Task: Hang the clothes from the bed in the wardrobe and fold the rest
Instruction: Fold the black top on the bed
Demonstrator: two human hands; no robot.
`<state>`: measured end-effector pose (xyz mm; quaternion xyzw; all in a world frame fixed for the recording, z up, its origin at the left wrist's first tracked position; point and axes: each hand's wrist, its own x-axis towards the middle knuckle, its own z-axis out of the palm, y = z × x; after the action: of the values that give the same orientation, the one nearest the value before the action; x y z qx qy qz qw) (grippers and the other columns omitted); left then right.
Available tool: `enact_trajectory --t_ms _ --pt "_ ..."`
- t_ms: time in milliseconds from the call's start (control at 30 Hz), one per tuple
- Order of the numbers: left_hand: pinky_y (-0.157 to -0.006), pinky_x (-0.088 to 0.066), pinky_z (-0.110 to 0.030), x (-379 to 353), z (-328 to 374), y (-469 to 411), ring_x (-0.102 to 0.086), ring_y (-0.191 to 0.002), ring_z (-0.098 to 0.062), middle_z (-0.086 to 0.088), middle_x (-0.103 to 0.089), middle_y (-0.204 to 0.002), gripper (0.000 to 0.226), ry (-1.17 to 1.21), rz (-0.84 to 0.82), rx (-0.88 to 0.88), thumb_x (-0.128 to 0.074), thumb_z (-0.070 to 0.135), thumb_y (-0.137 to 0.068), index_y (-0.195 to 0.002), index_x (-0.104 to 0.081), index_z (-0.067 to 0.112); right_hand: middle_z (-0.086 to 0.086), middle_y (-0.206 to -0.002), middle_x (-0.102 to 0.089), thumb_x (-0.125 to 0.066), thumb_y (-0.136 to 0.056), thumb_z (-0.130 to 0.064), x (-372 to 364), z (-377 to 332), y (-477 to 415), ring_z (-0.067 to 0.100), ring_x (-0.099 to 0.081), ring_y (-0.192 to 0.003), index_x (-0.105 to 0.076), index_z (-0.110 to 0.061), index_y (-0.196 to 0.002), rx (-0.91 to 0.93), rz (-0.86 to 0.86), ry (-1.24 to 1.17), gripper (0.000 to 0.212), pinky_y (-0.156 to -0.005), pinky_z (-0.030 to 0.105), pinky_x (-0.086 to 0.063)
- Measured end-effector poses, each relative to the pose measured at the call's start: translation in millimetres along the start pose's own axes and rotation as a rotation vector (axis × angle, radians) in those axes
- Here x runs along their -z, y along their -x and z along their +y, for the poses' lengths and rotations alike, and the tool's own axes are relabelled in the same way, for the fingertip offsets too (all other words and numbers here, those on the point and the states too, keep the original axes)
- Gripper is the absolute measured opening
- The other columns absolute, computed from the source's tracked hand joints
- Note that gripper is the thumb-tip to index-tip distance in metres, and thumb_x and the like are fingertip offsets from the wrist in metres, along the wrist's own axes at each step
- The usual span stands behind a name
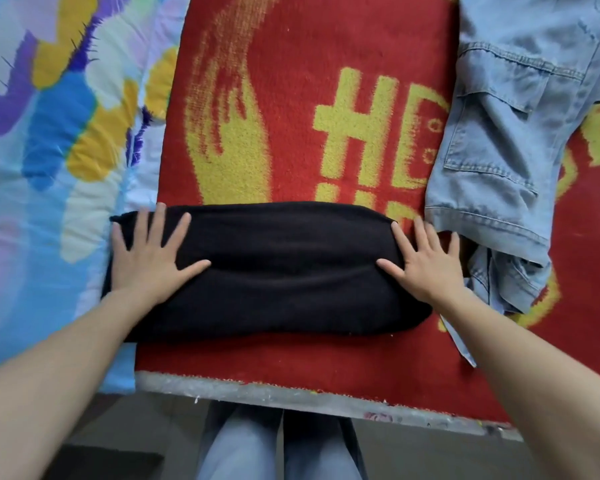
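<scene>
A folded black garment (278,268) lies across the near part of a red blanket (291,81) with yellow letters, and its left end reaches over onto a colourful quilt (49,133). The left hand (149,258) lies flat on the left end of it with the fingers spread and straight, grasping nothing, and the right hand (426,265) presses flat on the right end in the same way. A light blue denim garment (506,150) lies on the blanket at the right, just beside the right hand.
</scene>
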<state>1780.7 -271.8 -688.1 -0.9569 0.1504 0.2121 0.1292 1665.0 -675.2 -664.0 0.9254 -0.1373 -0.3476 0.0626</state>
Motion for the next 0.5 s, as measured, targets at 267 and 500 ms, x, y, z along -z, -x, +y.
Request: enact_trajectory --t_ms 267,500 --pt "-0.102 -0.022 -0.067 29.4 60.7 30.8 -0.031 -0.134 -0.046 -0.028 -0.032 -0.146 0.085 0.219 0.256 -0.065 -0.077 0.040 -0.071 -0.139 -0.041 0.003 0.026 -0.134 -0.049 -0.038 -0.084 -0.047 18.5 -48.6 42.7 0.042 -0.050 -0.122 -0.057 -0.007 -0.128 0.235 0.466 -0.115 0.062 -0.092 0.055 -0.044" --pt "-0.107 -0.016 -0.059 -3.3 31.0 50.4 -0.031 -0.137 -0.036 -0.014 -0.034 -0.149 0.087 0.002 -0.002 -0.206 0.006 0.071 -0.084 -0.141 -0.035 0.020 0.015 -0.158 0.001 0.022 -0.072 -0.075 -28.1 -9.7 55.7 0.033 0.000 -0.145 -0.001 -0.032 -0.150 0.027 0.030 -0.006 0.092 -0.113 0.050 -0.014"
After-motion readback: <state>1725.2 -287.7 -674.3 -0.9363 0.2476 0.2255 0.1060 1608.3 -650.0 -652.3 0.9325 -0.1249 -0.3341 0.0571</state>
